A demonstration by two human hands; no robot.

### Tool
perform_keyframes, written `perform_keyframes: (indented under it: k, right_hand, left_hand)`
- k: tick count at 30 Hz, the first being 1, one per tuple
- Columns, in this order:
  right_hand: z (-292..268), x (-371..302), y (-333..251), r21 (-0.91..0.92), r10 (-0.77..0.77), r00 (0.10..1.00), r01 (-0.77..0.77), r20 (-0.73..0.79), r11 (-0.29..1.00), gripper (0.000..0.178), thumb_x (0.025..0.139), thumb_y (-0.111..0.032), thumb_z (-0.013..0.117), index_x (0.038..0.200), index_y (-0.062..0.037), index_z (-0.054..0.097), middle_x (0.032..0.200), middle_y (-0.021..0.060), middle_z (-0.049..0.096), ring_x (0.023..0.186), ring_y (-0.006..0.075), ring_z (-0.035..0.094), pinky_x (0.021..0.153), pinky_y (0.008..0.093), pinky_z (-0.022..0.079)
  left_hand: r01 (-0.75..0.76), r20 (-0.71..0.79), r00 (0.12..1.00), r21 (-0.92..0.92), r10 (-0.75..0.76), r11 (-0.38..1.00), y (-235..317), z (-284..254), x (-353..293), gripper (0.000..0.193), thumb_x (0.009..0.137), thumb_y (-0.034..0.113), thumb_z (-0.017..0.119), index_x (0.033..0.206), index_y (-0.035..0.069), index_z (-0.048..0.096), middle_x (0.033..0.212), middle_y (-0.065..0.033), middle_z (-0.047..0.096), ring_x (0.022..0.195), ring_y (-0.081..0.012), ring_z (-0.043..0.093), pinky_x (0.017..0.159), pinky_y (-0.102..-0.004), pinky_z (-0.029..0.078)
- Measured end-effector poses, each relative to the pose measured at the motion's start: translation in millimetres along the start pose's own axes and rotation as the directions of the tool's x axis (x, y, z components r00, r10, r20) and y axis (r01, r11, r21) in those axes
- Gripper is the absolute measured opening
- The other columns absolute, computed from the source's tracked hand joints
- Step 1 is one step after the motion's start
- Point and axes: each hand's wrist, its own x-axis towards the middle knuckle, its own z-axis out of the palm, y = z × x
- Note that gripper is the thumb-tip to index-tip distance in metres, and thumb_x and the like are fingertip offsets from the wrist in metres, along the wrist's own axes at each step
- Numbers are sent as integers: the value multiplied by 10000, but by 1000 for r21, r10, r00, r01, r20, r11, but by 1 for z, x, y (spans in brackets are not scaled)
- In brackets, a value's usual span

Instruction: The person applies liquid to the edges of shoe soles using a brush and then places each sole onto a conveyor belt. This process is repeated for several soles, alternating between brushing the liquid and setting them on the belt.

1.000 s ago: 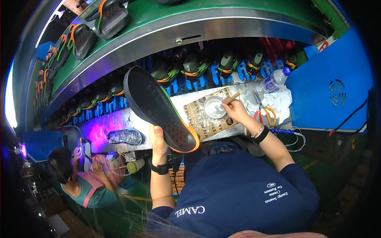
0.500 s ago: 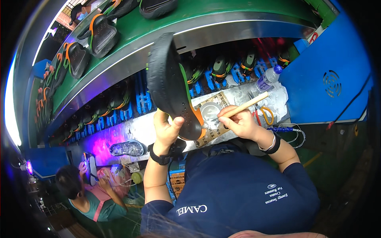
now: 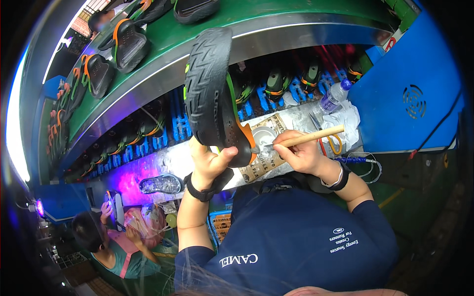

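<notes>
A black shoe (image 3: 210, 84) with green and orange trim stands tilted in my left hand (image 3: 210, 160), its treaded sole partly turned toward me. The fingers go behind the shoe's lower end and the thumb presses on its near side. My right hand (image 3: 300, 154) pinches a brush by its pale wooden handle (image 3: 318, 134). The brush's tip is close to the orange edge at the shoe's lower end; I cannot tell whether it touches. Just behind the tip, a small bowl (image 3: 264, 132) with white stuff in it rests on a piece of printed brown cardboard (image 3: 266, 167).
On the right of the bench lie orange-handled scissors (image 3: 336, 144), crumpled white paper (image 3: 348, 117) and a water bottle (image 3: 335, 96). Blue racks (image 3: 180, 126) with shoes run behind. Above is a green conveyor (image 3: 276, 12) with more shoes. At lower left another person (image 3: 94, 232) handles a shoe.
My left hand has turned the shoe, so more of its treaded sole shows. The brush's handle has swung down slightly and to the right, while its tip stays near the shoe's orange edge.
</notes>
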Motion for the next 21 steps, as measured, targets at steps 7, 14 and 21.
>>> perform_keyframes:
  k: [7,14,21]
  right_hand:
    - [-1,-10,-12,181,198,980,-190,-26,965,58,773,-44,581,807,-3,559,644,-3,525,507,17,428,434,168,332]
    - [-2,-10,-13,332,250,962,-203,-105,921,59,782,-47,577,803,6,558,630,-11,517,504,17,426,429,168,334]
    - [-14,-1,-3,-65,-12,998,8,-65,998,44,760,1,561,799,19,551,674,50,528,506,57,435,433,192,335]
  left_hand:
    - [-153,20,988,36,152,988,4,8,8,504,656,343,718,931,-48,560,841,-114,608,741,-189,590,681,-275,455]
    - [-158,-28,987,22,158,987,-1,14,9,525,663,363,710,942,-50,545,835,-113,604,729,-206,587,671,-281,451]
    - [217,92,974,-106,-208,970,2,12,11,526,752,387,625,1062,-15,490,933,-71,572,880,-146,515,805,-272,383]
